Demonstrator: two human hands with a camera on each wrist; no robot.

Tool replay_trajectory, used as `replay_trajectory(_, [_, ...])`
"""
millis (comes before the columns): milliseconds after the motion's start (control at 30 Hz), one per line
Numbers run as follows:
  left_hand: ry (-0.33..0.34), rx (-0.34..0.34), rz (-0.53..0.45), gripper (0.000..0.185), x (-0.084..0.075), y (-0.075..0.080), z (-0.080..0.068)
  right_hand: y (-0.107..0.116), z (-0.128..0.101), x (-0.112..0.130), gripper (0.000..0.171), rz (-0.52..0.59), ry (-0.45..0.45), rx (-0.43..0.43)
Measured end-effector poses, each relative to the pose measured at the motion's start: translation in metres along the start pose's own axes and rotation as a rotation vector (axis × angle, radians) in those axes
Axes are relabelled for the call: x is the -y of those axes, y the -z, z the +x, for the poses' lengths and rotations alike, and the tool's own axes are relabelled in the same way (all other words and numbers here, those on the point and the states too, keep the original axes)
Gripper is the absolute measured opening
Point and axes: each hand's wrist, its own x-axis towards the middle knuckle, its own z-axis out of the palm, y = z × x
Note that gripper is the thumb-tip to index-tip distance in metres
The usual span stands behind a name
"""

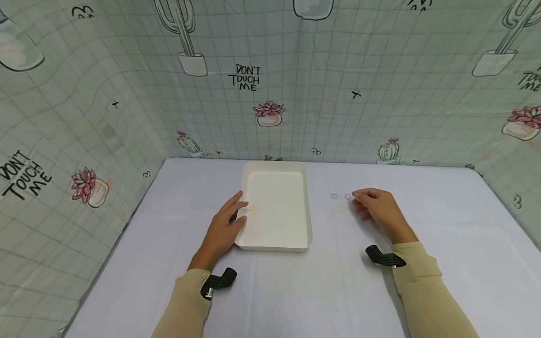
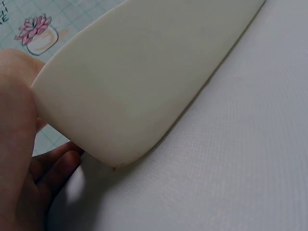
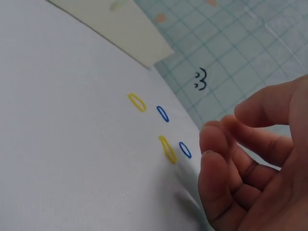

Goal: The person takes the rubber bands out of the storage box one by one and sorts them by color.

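Observation:
A shallow white rectangular tray [image 1: 279, 206] lies on the table. My left hand [image 1: 221, 230] holds its left rim, the thumb and fingertips reaching over the edge; in the left wrist view more fingers [image 2: 62, 168] curl low beside the tray's corner. Two thin yellow loops [image 1: 252, 208] lie inside the tray. To its right, two small blue loops [image 3: 163, 114] and two yellow loops [image 3: 168, 149], like rubber bands, lie on the table. My right hand [image 1: 376, 206] hovers beside the right-hand blue loop, fingers loosely bent, thumb tip near the index tip, with nothing visible between them.
A white cloth covers the table [image 1: 329, 291]. Behind and to the sides hangs a patterned grid curtain [image 1: 321, 94] that meets the table's back edge. Both forearms wear beige sleeves with a black wrist camera [image 1: 384, 257].

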Motion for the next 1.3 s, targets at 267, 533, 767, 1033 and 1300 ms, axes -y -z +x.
replay_trajectory(267, [-0.004,0.007,-0.002,0.039,-0.001,0.002,0.0,-0.015,0.004,0.009,0.05,0.036,0.046,0.064])
replay_trajectory(533, [-0.009,0.004,-0.001,0.04,0.001,0.005,0.001,-0.044,0.015,0.036,0.042,0.111,0.086,0.114])
replay_trajectory(767, [0.008,0.018,-0.008,0.04,0.002,0.001,0.0,-0.059,0.022,0.052,0.043,0.193,0.151,0.235])
replay_trajectory(1033, [0.009,0.018,-0.015,0.04,-0.001,0.0,-0.001,-0.07,0.032,0.069,0.037,0.179,0.173,0.277])
replay_trajectory(1300, [0.002,-0.002,-0.01,0.039,-0.003,0.004,-0.003,-0.094,0.04,0.08,0.023,0.202,0.177,0.288])
